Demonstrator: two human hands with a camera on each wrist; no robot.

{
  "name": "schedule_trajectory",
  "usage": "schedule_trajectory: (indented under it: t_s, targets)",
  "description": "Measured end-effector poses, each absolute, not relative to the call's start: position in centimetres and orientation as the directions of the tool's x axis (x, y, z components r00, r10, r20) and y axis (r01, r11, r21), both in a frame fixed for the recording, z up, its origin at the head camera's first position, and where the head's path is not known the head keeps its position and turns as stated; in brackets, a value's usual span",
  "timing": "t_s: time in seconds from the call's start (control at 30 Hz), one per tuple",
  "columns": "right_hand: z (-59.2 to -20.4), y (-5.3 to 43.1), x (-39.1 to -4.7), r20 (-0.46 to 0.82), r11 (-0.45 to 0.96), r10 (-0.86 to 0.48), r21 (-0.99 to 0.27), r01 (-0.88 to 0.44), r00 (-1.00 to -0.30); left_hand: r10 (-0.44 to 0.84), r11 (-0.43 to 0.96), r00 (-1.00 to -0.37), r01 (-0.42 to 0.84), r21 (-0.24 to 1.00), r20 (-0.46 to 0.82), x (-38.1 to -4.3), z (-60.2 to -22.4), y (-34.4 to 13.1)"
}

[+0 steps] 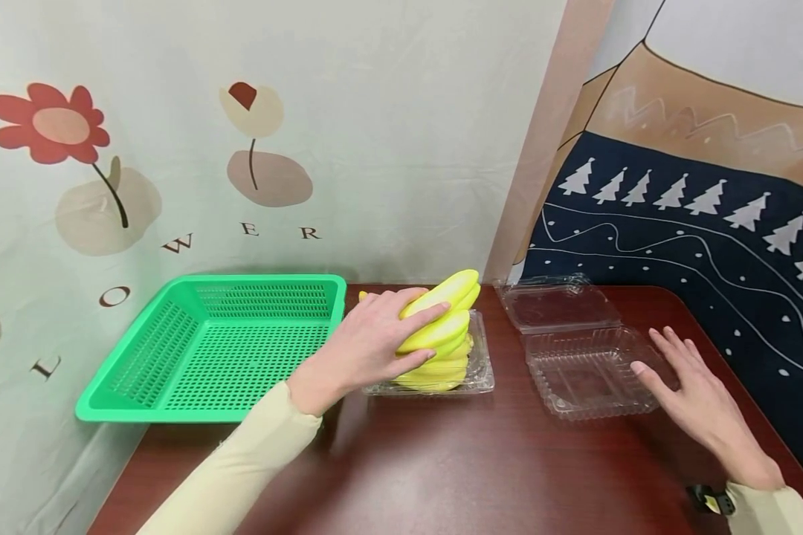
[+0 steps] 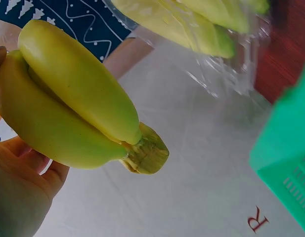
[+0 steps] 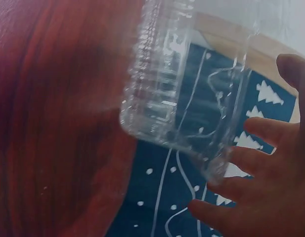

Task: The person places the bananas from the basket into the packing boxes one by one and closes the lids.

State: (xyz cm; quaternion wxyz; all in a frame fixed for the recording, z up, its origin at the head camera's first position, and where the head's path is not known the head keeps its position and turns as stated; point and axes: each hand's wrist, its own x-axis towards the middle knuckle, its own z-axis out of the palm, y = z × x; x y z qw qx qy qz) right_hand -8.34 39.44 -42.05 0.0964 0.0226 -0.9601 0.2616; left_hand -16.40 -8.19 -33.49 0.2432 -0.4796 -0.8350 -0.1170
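Note:
My left hand (image 1: 364, 342) grips a bunch of yellow bananas (image 2: 75, 94), fingers on one side and thumb on the other. The cut stem end shows in the left wrist view. Below the held bunch, more bananas (image 1: 431, 377) lie in a transparent plastic box (image 1: 483, 371), partly hidden by the hand. Fingers spread, my right hand (image 1: 699, 401) is at the right side of a second transparent box (image 1: 589, 371), whose hinged lid (image 1: 562, 305) is folded back. In the right wrist view the fingers lie close to the box wall; whether they touch it I cannot tell.
A green perforated plastic basket (image 1: 207, 414) stands on the left of the dark red table (image 1: 442, 461). Behind the table hangs a pale cloth (image 1: 401, 148) printed with flowers and letters. A dark blue panel with white trees (image 1: 709, 245) borders the right side.

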Motion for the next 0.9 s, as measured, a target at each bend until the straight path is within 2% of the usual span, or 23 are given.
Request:
schedule_trajectory:
  t_s: [0.27, 0.6, 0.9]
  targets:
    - [-43.0, 41.1, -8.5, 0.108, 0.828, 0.02, -0.559, -0.044, -0.994, 0.763, 0.478, -0.392, 0.878, -0.04, 0.514, -16.3, -33.7, -5.7]
    - [-43.1, 41.7, -8.4, -0.03, 0.815, 0.06, -0.575, 0.066, -0.998, 0.781, 0.465, -0.398, 0.885, -0.022, 0.481, -15.9, -33.8, -2.7]
    - [-43.9, 42.0, -7.9, 0.003, 0.799, 0.01, -0.601, 0.006, -1.0, 0.793, 0.441, -0.376, 0.897, -0.025, 0.48, -15.6, -34.1, -0.3]
